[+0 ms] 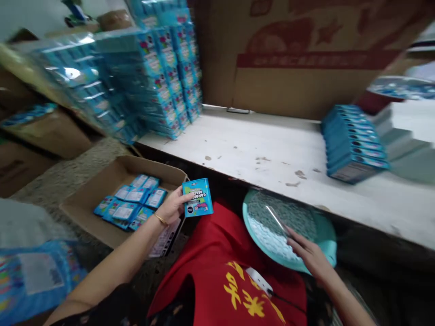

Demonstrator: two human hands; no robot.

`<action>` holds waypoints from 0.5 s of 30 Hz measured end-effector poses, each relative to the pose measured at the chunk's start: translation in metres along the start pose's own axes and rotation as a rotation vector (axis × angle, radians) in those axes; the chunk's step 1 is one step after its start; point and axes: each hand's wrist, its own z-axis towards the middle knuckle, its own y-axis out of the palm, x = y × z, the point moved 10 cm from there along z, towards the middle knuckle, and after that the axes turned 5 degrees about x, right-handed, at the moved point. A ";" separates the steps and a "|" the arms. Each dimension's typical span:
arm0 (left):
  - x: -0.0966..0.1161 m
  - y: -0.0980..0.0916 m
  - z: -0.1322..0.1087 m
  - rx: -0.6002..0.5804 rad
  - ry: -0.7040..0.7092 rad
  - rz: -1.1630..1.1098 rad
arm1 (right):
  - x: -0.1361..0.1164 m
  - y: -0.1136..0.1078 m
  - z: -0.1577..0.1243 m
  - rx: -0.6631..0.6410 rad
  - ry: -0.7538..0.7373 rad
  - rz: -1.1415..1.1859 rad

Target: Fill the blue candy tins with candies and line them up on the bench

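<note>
My left hand [173,206] is closed on a small blue printed box [203,192], the thumb across its front and the lettering upside down to me. Below that hand, to the left, an open cardboard carton [88,188] contains several similar blue packs [127,210]. My right hand [307,251] pinches a thin, silvery, flat piece [275,218]; its exact kind is unclear. Directly under it is a turquoise basin [328,231], filled with many small pieces, some grey-green and some whitish, too blurred to name.
A white worktop [251,145] runs across the front. Wrapped blue boxes [163,81] are stacked high at its left. A row of blue boxes [353,142] stands at the right beside white stacks [413,136]. Behind is a large brown carton [282,90]. A red apron [217,271] covers my lap.
</note>
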 end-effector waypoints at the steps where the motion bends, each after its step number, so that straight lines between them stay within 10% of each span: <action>1: -0.018 0.012 0.002 0.001 -0.105 -0.069 | -0.004 0.001 -0.001 0.012 -0.005 0.011; 10: -0.108 0.067 -0.010 0.016 -0.418 -0.146 | -0.053 0.037 -0.018 0.049 0.086 0.341; 15: -0.139 0.091 -0.018 -0.010 -0.378 0.297 | -0.043 0.078 -0.026 -0.092 0.178 0.270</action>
